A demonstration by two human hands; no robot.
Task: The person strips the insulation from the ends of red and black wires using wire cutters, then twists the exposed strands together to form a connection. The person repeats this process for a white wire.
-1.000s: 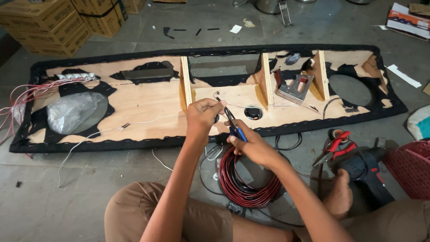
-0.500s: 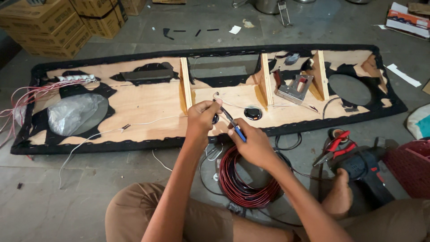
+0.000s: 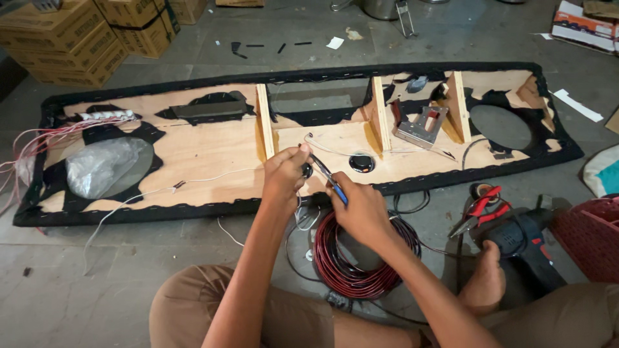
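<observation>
Small black part (image 3: 307, 171) at frame centre, pinched by left hand (image 3: 285, 175) to steady it — right hand (image 3: 362, 209) grips blue-handled tool (image 3: 330, 179), tip at the part. Below: red wire coil (image 3: 351, 258) (within reach). Behind: plywood speaker panel (image 3: 193, 154).

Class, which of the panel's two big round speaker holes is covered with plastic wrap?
The left hole, near the red wires; crumpled plastic fills it, while the right hole shows bare floor.

grey concrete floor (image 3: 129, 296), cardboard boxes (image 3: 71, 35) stacked at the far left.
</observation>
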